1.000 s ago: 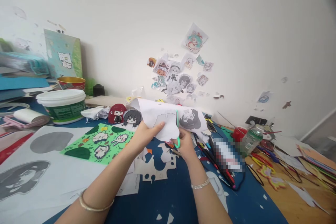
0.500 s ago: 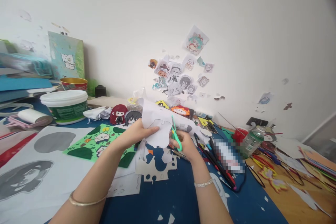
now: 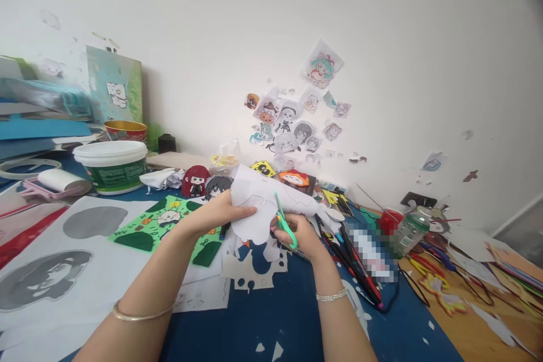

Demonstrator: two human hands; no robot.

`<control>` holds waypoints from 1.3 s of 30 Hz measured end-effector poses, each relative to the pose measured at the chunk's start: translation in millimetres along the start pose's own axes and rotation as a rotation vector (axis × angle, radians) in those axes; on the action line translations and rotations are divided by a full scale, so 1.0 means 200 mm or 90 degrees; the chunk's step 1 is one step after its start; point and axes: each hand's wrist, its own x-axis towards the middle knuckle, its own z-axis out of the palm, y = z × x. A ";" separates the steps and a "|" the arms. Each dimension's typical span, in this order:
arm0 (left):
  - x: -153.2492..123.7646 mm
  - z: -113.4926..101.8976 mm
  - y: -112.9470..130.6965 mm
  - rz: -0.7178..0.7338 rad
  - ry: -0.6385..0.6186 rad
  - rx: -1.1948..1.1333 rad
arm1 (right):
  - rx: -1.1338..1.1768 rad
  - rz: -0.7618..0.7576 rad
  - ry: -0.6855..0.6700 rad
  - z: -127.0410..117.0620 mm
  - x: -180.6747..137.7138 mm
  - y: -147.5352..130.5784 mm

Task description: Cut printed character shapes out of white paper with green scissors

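Note:
My left hand [image 3: 227,214] pinches the left edge of a white sheet of paper [image 3: 250,226], with the thumb lying on top. A drawn outline shows on the sheet, and its right part curls over. In my right hand [image 3: 299,233] is a pair of scissors [image 3: 287,230] with green handles. Their blades point up and away from me, at the paper's cut edge. Part of the right hand's fingers is hidden behind the handles. Under the paper lies a cream scrap [image 3: 250,274] with holes cut in it, on the blue table cover [image 3: 254,328].
A green painted sheet [image 3: 144,223] and a large printed sheet [image 3: 97,260] lie at left. Behind them stands a white-lidded tub [image 3: 111,167]. Pens [image 3: 356,271], a glass jar [image 3: 413,229] and a red cup [image 3: 389,220] are at right. Cutouts [image 3: 286,124] are stuck to the wall.
The scissors and the paper have shifted slightly left and down relative to the table. The view has turned a little, so the background sits further right. Both holds are the same.

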 end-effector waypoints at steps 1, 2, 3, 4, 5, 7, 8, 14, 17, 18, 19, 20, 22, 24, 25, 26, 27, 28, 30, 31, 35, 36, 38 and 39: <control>0.00 0.00 0.00 0.004 0.000 0.002 | 0.004 -0.002 -0.002 0.00 0.00 0.00; 0.00 0.00 0.00 0.004 0.001 0.004 | 0.010 -0.004 -0.004 0.00 0.00 0.00; 0.00 0.00 0.00 -0.001 -0.001 0.005 | 0.016 -0.005 -0.005 0.00 0.00 0.00; 0.00 0.00 0.00 -0.006 -0.003 0.006 | 0.021 -0.007 -0.007 0.00 0.00 0.00; 0.00 0.00 0.00 -0.011 -0.005 0.006 | 0.023 -0.007 -0.009 0.00 0.00 0.00; 0.00 0.00 0.01 -0.013 -0.006 0.007 | 0.023 -0.007 -0.015 0.00 0.00 0.00; 0.00 0.00 0.01 -0.012 -0.002 0.009 | 0.021 -0.006 -0.019 0.00 0.00 0.00; 0.00 0.01 0.01 -0.011 0.005 0.005 | 0.016 -0.005 -0.012 0.00 0.00 0.00; 0.00 0.00 0.01 -0.016 -0.009 -0.002 | 0.011 -0.002 -0.008 0.00 0.00 -0.01; 0.00 0.00 0.01 -0.012 -0.008 -0.004 | 0.009 -0.001 -0.008 0.00 0.00 -0.01; 0.00 0.00 0.01 -0.007 -0.006 -0.005 | 0.008 0.000 -0.009 0.00 0.00 -0.01; 0.00 0.00 0.01 -0.003 -0.004 -0.004 | 0.009 0.001 -0.010 0.01 0.00 -0.01; -0.01 0.00 0.01 -0.001 -0.003 0.004 | 0.014 0.002 -0.013 0.01 0.00 -0.01; -0.01 0.00 0.01 -0.003 -0.005 0.012 | 0.021 0.003 -0.020 0.00 0.00 -0.01; -0.01 0.00 0.01 -0.003 -0.003 0.012 | 0.023 0.003 -0.022 0.00 0.00 0.00; -0.01 0.00 0.01 -0.003 -0.001 0.012 | 0.023 0.005 -0.024 0.00 0.00 0.00; -0.01 0.00 0.01 -0.003 0.001 0.011 | 0.021 0.009 -0.024 0.00 0.00 0.00; -0.01 0.00 0.01 -0.003 0.003 0.011 | 0.018 0.012 -0.023 0.00 0.00 0.00; -0.01 0.00 0.01 -0.002 0.001 0.013 | 0.010 0.014 -0.019 0.01 0.00 -0.01; -0.01 0.00 0.01 -0.003 0.000 0.013 | 0.006 0.012 -0.018 0.01 0.00 -0.01; -0.01 0.00 0.01 -0.009 -0.004 0.011 | 0.006 0.006 -0.017 0.01 0.00 -0.01; -0.01 0.00 0.01 -0.010 -0.004 0.012 | 0.008 0.005 -0.016 0.00 0.00 0.00; -0.01 0.00 0.01 -0.009 -0.005 0.013 | 0.011 0.000 -0.016 0.00 0.00 0.00; -0.01 0.00 0.01 -0.008 -0.005 0.014 | 0.010 -0.003 -0.016 0.00 0.00 0.01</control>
